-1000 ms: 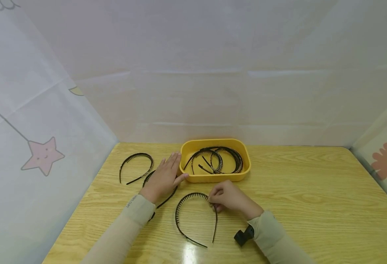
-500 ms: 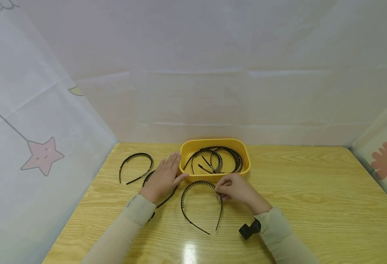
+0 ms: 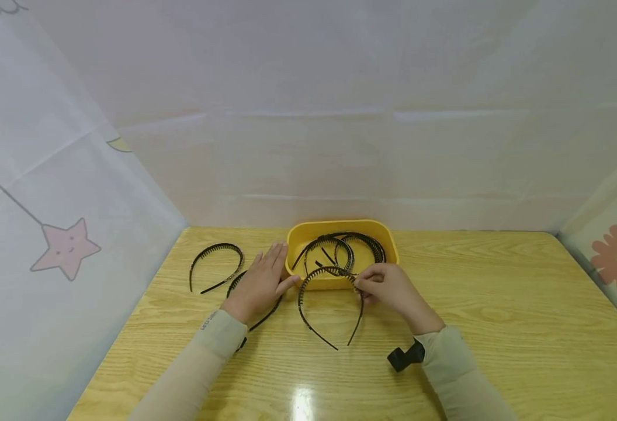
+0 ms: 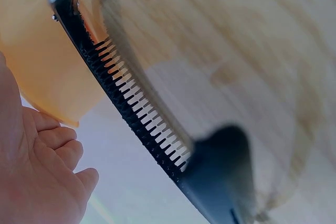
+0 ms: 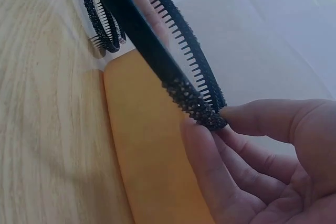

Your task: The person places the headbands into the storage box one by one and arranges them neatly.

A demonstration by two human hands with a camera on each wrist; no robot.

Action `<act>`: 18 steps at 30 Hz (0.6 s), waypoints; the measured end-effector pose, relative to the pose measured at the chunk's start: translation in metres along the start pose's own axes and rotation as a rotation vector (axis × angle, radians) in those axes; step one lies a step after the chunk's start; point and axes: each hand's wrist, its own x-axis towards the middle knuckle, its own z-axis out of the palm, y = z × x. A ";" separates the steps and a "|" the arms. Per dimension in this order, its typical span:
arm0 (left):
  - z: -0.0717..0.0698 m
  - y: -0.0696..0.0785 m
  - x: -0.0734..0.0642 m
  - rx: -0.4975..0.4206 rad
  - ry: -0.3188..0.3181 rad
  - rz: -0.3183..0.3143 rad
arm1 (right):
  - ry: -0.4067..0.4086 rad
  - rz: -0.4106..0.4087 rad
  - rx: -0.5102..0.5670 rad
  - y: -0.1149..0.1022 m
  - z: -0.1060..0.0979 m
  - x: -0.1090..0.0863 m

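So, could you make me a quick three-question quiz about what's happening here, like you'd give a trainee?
1. Which hand pinches a black headband: A) left or B) right?
2. True or false: every headband lies inside the container.
3. Fill in: the left hand is beside a ____ container.

Key:
1. B, the right hand.
2. False: an unheld headband lies on the table.
3. Yellow.
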 end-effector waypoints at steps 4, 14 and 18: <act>0.000 0.001 0.000 -0.005 0.003 -0.005 | 0.046 -0.002 0.029 -0.001 -0.003 0.000; 0.000 0.001 0.000 0.007 -0.015 -0.024 | 0.191 -0.032 0.178 -0.001 -0.005 0.007; 0.001 0.000 0.001 0.004 0.001 -0.009 | 0.236 -0.026 0.267 0.000 -0.004 0.012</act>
